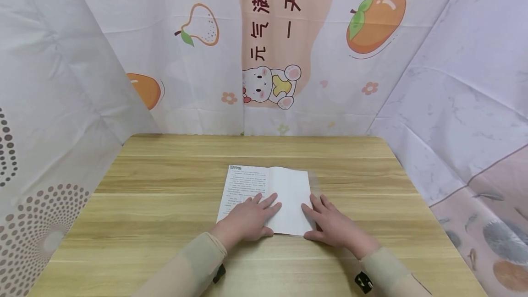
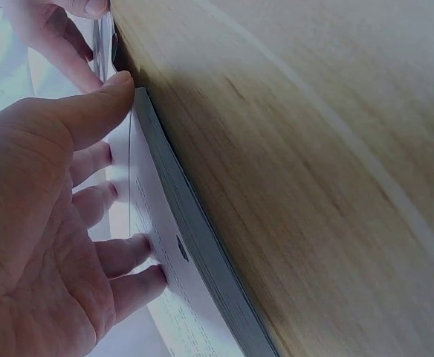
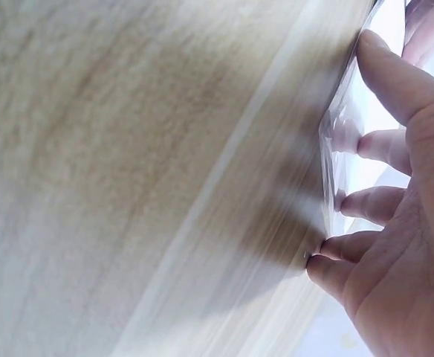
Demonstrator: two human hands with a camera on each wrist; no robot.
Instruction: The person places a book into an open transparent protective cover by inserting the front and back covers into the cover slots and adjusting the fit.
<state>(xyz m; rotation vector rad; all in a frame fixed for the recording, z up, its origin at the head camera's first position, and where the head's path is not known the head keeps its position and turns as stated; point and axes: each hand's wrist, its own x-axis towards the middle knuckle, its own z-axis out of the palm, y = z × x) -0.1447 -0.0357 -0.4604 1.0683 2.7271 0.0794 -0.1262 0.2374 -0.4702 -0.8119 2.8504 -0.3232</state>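
An open book [image 1: 290, 196] lies on the wooden table in the head view, its left page [image 1: 244, 184] printed with text and its right side plain white. My left hand [image 1: 250, 218] rests across the lower left page, fingers spread toward the middle fold. In the left wrist view the thick page edges [image 2: 202, 230] show below that hand's thumb. At the right edge, my right hand [image 1: 335, 227] touches the white sheet with fingers spread. A clear, shiny film [image 3: 334, 156] runs along that edge under its fingertips; a faint strip of it shows in the head view.
The wood-grained table [image 1: 165, 223] extends around the book on all sides. Behind it hangs a white cloth [image 1: 198, 68] printed with fruit, a cartoon animal and characters. More patterned cloth [image 1: 466, 95] hangs at the right and left sides.
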